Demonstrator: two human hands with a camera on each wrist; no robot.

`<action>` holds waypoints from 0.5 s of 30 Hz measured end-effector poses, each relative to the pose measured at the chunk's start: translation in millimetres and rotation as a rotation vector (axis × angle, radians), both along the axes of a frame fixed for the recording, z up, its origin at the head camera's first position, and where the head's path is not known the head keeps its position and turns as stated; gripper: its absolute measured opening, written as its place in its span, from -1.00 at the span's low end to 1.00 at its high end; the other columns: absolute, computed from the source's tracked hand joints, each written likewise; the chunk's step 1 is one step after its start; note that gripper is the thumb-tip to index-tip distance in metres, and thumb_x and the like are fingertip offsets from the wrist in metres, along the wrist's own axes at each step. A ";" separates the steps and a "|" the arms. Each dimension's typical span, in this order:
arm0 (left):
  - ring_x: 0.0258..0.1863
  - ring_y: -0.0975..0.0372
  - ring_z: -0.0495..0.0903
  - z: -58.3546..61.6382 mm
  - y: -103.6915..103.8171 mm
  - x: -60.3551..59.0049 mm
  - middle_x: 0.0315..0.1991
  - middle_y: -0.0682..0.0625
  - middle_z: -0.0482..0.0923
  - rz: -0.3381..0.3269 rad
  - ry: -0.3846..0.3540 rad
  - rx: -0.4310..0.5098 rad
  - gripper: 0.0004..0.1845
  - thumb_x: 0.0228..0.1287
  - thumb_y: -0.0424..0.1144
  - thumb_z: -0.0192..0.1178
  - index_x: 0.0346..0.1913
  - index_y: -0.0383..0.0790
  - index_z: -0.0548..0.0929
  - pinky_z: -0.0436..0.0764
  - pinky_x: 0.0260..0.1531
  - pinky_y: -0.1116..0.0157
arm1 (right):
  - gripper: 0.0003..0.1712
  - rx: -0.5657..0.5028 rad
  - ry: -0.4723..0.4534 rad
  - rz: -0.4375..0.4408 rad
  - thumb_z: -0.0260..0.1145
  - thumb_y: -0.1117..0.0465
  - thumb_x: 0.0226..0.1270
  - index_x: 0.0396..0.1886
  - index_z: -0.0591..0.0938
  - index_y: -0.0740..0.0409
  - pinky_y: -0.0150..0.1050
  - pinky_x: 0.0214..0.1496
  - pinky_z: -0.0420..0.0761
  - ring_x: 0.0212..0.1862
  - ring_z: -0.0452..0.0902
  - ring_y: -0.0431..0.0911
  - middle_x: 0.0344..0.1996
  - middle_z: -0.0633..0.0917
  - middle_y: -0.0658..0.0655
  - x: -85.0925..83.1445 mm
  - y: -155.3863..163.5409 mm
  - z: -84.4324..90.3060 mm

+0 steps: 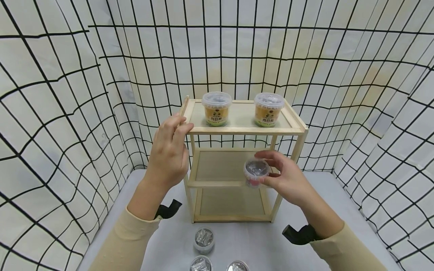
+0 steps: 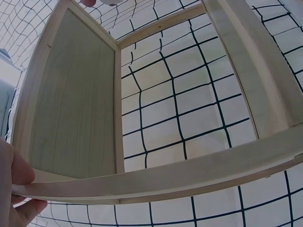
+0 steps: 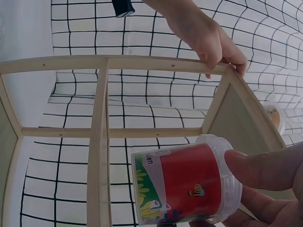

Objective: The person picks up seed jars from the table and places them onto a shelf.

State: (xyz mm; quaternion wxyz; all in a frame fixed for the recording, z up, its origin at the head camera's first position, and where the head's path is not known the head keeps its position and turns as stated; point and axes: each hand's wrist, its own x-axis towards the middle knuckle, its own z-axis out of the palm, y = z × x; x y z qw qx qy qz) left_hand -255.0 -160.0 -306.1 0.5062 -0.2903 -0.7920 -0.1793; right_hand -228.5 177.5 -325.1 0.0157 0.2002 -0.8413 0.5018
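Observation:
A wooden three-tier shelf (image 1: 245, 130) stands on the table. My left hand (image 1: 168, 152) grips the front left corner of its top tier; in the left wrist view, fingers (image 2: 21, 170) and thumb wrap the wooden edge. My right hand (image 1: 286, 177) holds a small clear-lidded plastic tub (image 1: 256, 170) in front of the middle tier. In the right wrist view this tub (image 3: 189, 179) has a red label with a bee and green leaves, and the thumb presses its lid rim. Two tubs with yellow labels, a left one (image 1: 217, 109) and a right one (image 1: 269, 110), stand on the top tier.
Three more lidded tubs stand on the white table near the front: one tub (image 1: 204, 240), another tub (image 1: 200, 264) and a third tub (image 1: 237, 266), the last two cut by the frame edge. Black wire mesh (image 1: 220, 56) surrounds the table on the back and sides.

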 end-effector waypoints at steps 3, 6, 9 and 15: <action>0.50 -0.21 0.41 -0.3 -0.1 -0.2 0.32 -0.36 0.46 0.002 0.002 -0.002 -0.50 0.31 -0.48 -0.17 0.27 -0.36 0.53 0.45 0.44 -0.19 | -0.31 0.009 -0.006 -0.011 0.46 0.43 0.33 0.43 0.54 0.03 0.07 0.27 0.73 0.47 0.54 0.20 0.42 0.60 0.11 -4.3 -0.8 -1.1; 0.50 -0.21 0.42 -0.5 -0.2 -0.6 0.32 -0.36 0.46 0.004 0.006 -0.004 -0.51 0.32 -0.48 -0.17 0.27 -0.36 0.53 0.46 0.44 -0.18 | -0.30 0.016 0.000 -0.019 0.46 0.42 0.32 0.44 0.54 0.02 0.12 0.33 0.71 0.48 0.53 0.20 0.43 0.59 0.13 -8.6 -2.5 -1.6; 0.50 -0.22 0.42 -0.8 -0.4 -1.0 0.32 -0.36 0.46 0.005 0.008 -0.005 -0.50 0.32 -0.48 -0.18 0.27 -0.36 0.53 0.46 0.44 -0.18 | -0.29 0.027 -0.008 -0.036 0.46 0.41 0.32 0.44 0.53 0.00 0.14 0.35 0.69 0.50 0.52 0.19 0.45 0.58 0.15 -12.6 -4.8 -1.3; 0.49 -0.21 0.43 -0.8 -0.4 -1.4 0.31 -0.35 0.46 0.003 0.012 -0.005 -0.50 0.32 -0.48 -0.18 0.26 -0.36 0.53 0.45 0.46 -0.16 | -0.29 0.035 -0.005 -0.062 0.47 0.39 0.30 0.45 0.54 0.03 0.13 0.33 0.70 0.51 0.52 0.19 0.45 0.59 0.16 -20.9 -7.9 -3.0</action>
